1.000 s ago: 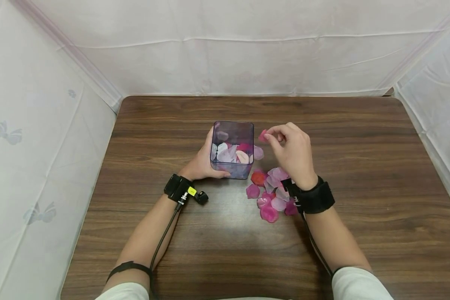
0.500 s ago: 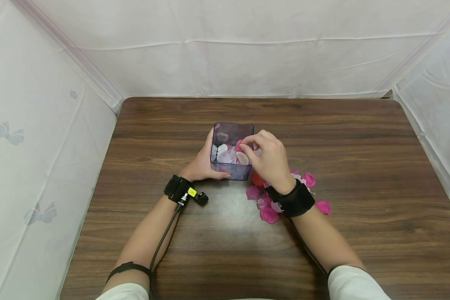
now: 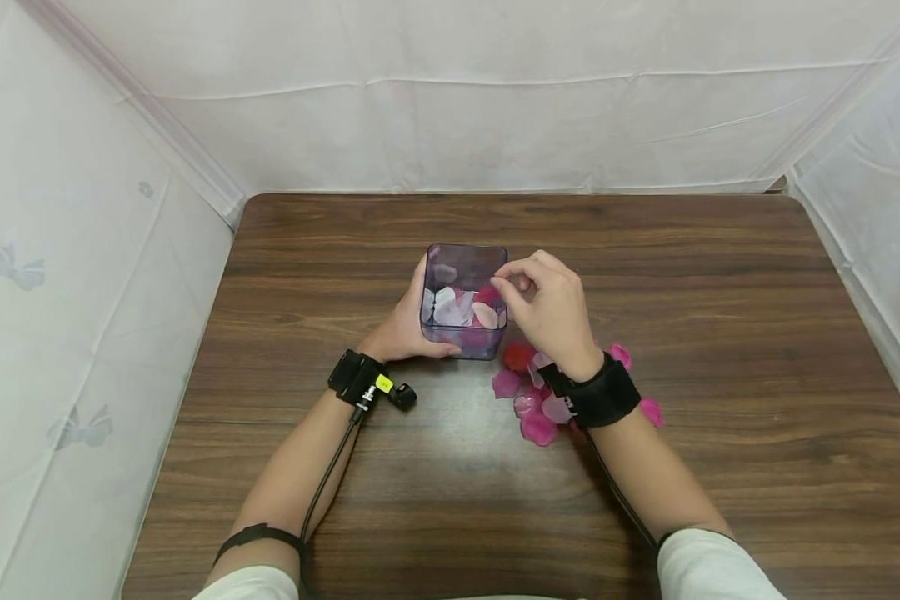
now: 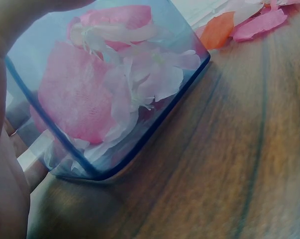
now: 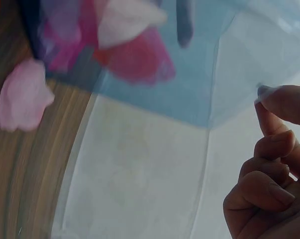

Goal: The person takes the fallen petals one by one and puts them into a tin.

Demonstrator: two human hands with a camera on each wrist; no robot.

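My left hand (image 3: 407,327) grips a see-through purple-tinted plastic box (image 3: 467,260) from its left side, thumb along the near wall. The box is open at the top, with white, pale and deep pink petals (image 3: 453,308) in its lower part. In the left wrist view petals (image 4: 77,94) show through the wall. My right hand (image 3: 551,308) is at the box's right rim. Its thumb and index tips meet, with no petal seen between them; the other fingers (image 5: 261,186) are curled in the right wrist view.
Loose pink petals (image 3: 537,428) and a red one (image 3: 517,357) lie in a heap on the wooden table (image 3: 330,250), partly hidden under my right wrist. A pale pink petal (image 5: 24,97) lies near the box. White curtains (image 3: 420,133) stand around the table.
My right hand has carried a pink petal from right of the box into its opening and let it go, then drawn back slightly right. The left hand and box have kept their place.
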